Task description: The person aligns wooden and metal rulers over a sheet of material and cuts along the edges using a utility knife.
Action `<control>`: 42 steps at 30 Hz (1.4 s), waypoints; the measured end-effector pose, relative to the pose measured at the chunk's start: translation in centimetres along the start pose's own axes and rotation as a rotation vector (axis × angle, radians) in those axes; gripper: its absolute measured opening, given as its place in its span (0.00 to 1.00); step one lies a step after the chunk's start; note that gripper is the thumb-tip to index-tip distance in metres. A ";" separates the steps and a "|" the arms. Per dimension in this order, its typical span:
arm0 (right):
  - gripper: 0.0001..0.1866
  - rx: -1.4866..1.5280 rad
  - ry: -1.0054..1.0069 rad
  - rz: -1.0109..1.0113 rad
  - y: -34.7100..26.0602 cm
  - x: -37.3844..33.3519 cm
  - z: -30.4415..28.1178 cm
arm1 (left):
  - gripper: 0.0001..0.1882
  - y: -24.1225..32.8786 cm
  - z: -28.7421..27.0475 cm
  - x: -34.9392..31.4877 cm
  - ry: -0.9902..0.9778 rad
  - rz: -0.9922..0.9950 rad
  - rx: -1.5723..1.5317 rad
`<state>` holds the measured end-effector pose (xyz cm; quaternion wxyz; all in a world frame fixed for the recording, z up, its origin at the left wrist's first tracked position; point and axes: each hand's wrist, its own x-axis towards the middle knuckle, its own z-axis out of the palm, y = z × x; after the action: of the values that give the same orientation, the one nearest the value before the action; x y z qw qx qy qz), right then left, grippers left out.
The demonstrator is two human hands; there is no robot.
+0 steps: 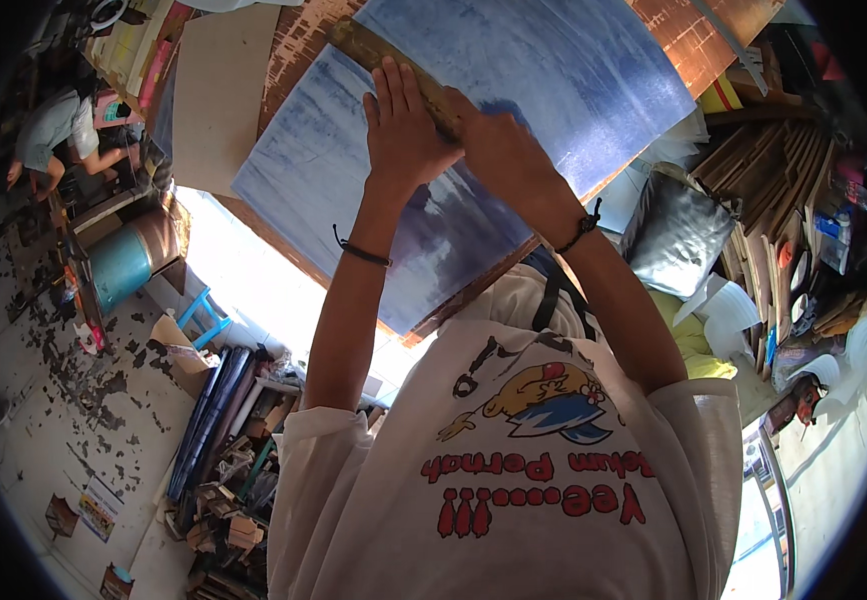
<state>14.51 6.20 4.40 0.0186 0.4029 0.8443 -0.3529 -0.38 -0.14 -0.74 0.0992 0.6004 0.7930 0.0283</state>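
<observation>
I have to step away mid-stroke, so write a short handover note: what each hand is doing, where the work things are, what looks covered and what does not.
Left hand: flat, fingers spread, pressing on the wooden bar.
Right hand: closed around the same bar just beside the left.
The bar lies slantwise across the upper part of the blue-painted sheet, which rests on a brown board.
Done: the sheet is blue almost all over, darkest near its lower middle by the wrists.
Left: the sheet's left side is paler and streaky. Whether the paint is wet cannot be told.
</observation>
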 end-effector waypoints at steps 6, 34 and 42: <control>0.28 0.108 -0.023 0.001 0.6 -1.5 -0.5 | 0.74 -0.1 -0.4 -0.2 -0.017 -0.008 -0.040; 0.21 0.224 -0.094 0.060 2.0 -5.5 -2.2 | 0.81 0.3 -0.5 0.0 -0.087 -0.040 -0.043; 0.22 0.116 -0.084 0.050 2.5 -6.2 -1.7 | 0.81 0.1 -0.3 -0.1 -0.065 -0.013 -0.024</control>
<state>20.80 4.19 6.18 0.0393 0.4092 0.8105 -0.4173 -0.34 -0.14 -0.43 0.1320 0.5945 0.7930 0.0177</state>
